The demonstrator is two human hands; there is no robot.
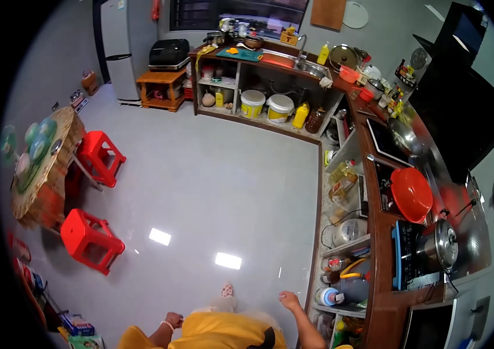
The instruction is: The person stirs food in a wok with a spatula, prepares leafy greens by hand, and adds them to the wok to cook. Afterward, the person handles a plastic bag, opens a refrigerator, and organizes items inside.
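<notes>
My left hand (173, 319), with a pale bracelet at the wrist, hangs low beside the yellow top (223, 330). Its fingers look loosely curled, and no object shows in them. On the other side, my right hand (288, 299) hangs over the grey floor, fingers curled in with nothing visible in them. The open shelves under the right counter are nearest to it, where a blue-and-white bottle (329, 296) stands. A patterned slipper (227, 289) shows ahead of my body. Neither hand touches any object.
Red stools (92, 239) stand by a covered table (55, 168) at left. Along the right counter (383, 262) are a red basin (411, 195) and a steel pot (446, 244). At the back are a sink (312, 70), a green cutting board (241, 54), white buckets (252, 103) and a fridge (120, 70).
</notes>
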